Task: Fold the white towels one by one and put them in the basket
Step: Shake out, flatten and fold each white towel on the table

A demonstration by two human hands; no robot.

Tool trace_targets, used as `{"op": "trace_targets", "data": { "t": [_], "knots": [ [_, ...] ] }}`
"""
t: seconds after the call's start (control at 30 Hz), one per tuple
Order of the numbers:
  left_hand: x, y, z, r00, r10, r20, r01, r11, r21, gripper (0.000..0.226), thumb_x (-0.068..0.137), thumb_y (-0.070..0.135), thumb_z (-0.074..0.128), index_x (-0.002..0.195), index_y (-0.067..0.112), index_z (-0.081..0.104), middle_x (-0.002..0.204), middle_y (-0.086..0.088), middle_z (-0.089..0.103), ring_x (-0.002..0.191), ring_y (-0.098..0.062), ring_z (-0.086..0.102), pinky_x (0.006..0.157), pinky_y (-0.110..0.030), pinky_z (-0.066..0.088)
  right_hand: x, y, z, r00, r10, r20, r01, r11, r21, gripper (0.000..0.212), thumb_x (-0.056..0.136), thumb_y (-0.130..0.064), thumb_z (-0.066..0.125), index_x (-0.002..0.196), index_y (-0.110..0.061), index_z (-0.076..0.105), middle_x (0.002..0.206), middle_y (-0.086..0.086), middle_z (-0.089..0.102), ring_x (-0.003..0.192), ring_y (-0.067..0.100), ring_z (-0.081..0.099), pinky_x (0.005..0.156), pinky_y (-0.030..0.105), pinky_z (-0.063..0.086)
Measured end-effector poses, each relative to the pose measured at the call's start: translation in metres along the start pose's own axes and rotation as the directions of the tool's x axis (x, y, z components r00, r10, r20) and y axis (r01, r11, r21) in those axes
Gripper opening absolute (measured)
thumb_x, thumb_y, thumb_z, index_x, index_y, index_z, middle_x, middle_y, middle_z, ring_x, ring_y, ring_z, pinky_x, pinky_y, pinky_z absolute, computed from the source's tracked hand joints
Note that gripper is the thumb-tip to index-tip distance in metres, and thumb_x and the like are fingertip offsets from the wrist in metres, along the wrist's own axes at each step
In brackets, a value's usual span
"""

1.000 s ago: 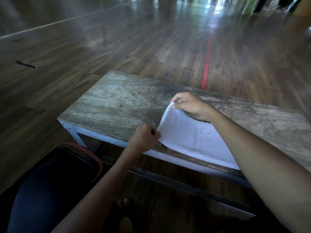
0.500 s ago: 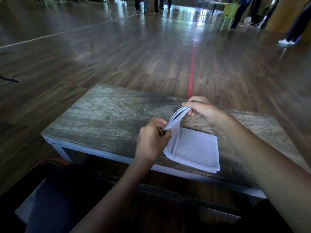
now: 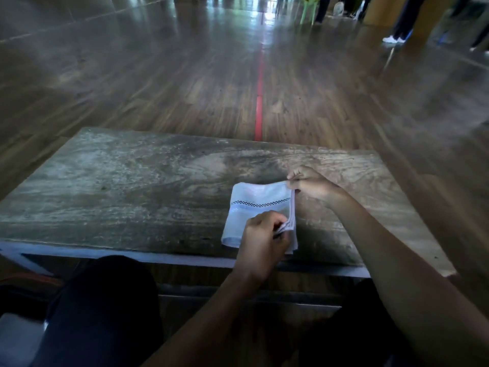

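A white towel [image 3: 254, 205] with a dark dotted stripe lies folded into a small rectangle on the worn wooden table [image 3: 132, 186], near its front edge. My left hand [image 3: 262, 242] pinches the towel's near right corner, where several layers meet. My right hand [image 3: 309, 184] pinches the far right corner of the same edge. The towel's right edge is slightly lifted between the two hands. No basket can be made out for certain in this view.
The table's front edge [image 3: 158, 256] runs just before my knees [image 3: 105, 308]. An orange-rimmed dark object [image 3: 29, 282] shows at lower left under the table. Wooden floor with a red line [image 3: 259, 96] stretches beyond; people's legs [image 3: 397, 27] stand far back right.
Both hands carried the raised towel edge over to the right and laid it down, making the towel a smaller folded rectangle. The camera view has tilted and shifted.
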State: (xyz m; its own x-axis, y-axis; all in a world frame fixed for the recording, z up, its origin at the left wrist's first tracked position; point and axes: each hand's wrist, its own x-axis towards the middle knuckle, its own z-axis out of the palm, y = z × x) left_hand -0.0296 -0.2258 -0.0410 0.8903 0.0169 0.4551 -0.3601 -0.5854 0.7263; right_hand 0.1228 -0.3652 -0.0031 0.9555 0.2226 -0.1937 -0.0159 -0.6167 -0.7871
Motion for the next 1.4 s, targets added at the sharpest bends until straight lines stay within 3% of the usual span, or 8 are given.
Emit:
{"op": "trace_targets", "data": {
  "t": [0.1, 0.27, 0.7, 0.83, 0.97, 1.17, 1.27, 1.4],
  "knots": [
    [0.000, -0.001, 0.011, 1.000, 0.022, 0.017, -0.021, 1.000, -0.005, 0.013, 0.073, 0.005, 0.071, 0.083, 0.011, 0.066, 0.079, 0.000, 0.067, 0.075, -0.001, 0.053, 0.068, -0.012, 0.039, 0.003, 0.010, 0.003, 0.997, -0.061, -0.038, 0.060, 0.998, -0.026, 0.022, 0.087, -0.007, 0.062, 0.075, -0.022, 0.052, 0.078, 0.001, 0.057, 0.073, 0.013, 0.052, 0.071, 0.028, 0.043],
    [-0.007, -0.008, 0.029, 0.998, 0.065, 0.010, -0.065, 0.993, 0.101, 0.009, 0.071, 0.012, 0.063, 0.079, 0.012, 0.066, 0.074, -0.002, 0.065, 0.070, -0.016, 0.058, 0.063, -0.031, 0.045, 0.007, 0.012, 0.005, 0.996, -0.088, 0.000, 0.088, 0.991, -0.102, 0.023, 0.084, -0.008, 0.065, 0.071, -0.024, 0.053, 0.074, 0.000, 0.057, 0.074, 0.016, 0.055, 0.067, 0.027, 0.042],
    [-0.011, -0.007, 0.028, 0.985, 0.087, 0.150, -0.138, 0.919, 0.370, 0.021, 0.065, 0.032, 0.055, 0.079, 0.021, 0.066, 0.078, 0.007, 0.064, 0.077, -0.020, 0.058, 0.070, -0.032, 0.034, 0.001, 0.033, 0.007, 0.997, -0.071, 0.029, 0.075, 0.983, -0.167, 0.007, 0.087, -0.016, 0.065, 0.085, -0.017, 0.059, 0.083, -0.003, 0.065, 0.081, 0.011, 0.060, 0.064, 0.021, 0.042],
    [0.009, -0.011, 0.008, 0.997, 0.031, 0.064, -0.052, 0.934, 0.354, 0.035, 0.072, 0.042, 0.046, 0.089, 0.021, 0.068, 0.087, 0.005, 0.069, 0.086, -0.020, 0.062, 0.080, -0.034, 0.037, -0.001, 0.032, 0.008, 0.990, -0.132, -0.041, 0.112, 0.941, -0.319, 0.011, 0.086, -0.029, 0.064, 0.084, -0.027, 0.054, 0.087, -0.007, 0.060, 0.091, 0.015, 0.058, 0.089, 0.035, 0.044],
    [0.053, -0.036, -0.018, 0.979, -0.144, 0.142, 0.051, 0.854, 0.518, 0.061, 0.078, 0.047, 0.027, 0.122, 0.021, 0.058, 0.124, 0.001, 0.060, 0.114, -0.020, 0.053, 0.096, -0.036, 0.030, -0.032, 0.011, 0.015, 0.969, -0.197, -0.148, 0.110, 0.884, -0.454, 0.015, 0.094, -0.033, 0.047, 0.104, -0.023, 0.053, 0.115, 0.004, 0.055, 0.116, 0.023, 0.045, 0.103, 0.041, 0.029],
    [0.075, -0.080, -0.028, 0.772, -0.113, 0.626, -0.338, 0.760, 0.555, 0.081, 0.079, 0.061, -0.001, 0.151, 0.026, 0.010, 0.159, 0.008, 0.004, 0.146, -0.008, 0.002, 0.115, -0.040, 0.019, -0.098, 0.026, 0.080, 0.988, -0.137, -0.072, 0.072, 0.819, -0.569, 0.085, 0.084, -0.067, 0.004, 0.149, -0.015, 0.020, 0.159, 0.004, 0.012, 0.146, 0.017, 0.007, 0.115, 0.044, 0.006],
    [0.063, -0.082, -0.026, 0.774, -0.174, 0.609, -0.308, 0.737, 0.602, 0.084, 0.074, 0.065, -0.006, 0.150, 0.031, 0.005, 0.159, 0.009, 0.004, 0.146, -0.009, 0.005, 0.115, -0.041, 0.020, -0.092, 0.044, 0.081, 0.988, -0.139, -0.062, 0.076, 0.801, -0.594, 0.106, 0.065, -0.080, -0.020, 0.151, -0.025, 0.010, 0.159, -0.004, 0.000, 0.146, 0.013, -0.005, 0.114, 0.049, -0.004],
    [0.044, -0.069, -0.036, 0.824, -0.227, 0.520, -0.262, 0.660, 0.704, 0.086, 0.075, 0.067, 0.010, 0.145, 0.022, 0.034, 0.145, -0.012, 0.041, 0.128, -0.028, 0.044, 0.098, -0.049, 0.041, -0.064, 0.043, 0.049, 0.994, -0.069, 0.084, 0.106, 0.773, -0.626, 0.073, 0.084, -0.074, 0.014, 0.148, -0.041, 0.003, 0.159, -0.001, -0.012, 0.144, 0.014, -0.019, 0.110, 0.054, -0.015]
  ]
}}
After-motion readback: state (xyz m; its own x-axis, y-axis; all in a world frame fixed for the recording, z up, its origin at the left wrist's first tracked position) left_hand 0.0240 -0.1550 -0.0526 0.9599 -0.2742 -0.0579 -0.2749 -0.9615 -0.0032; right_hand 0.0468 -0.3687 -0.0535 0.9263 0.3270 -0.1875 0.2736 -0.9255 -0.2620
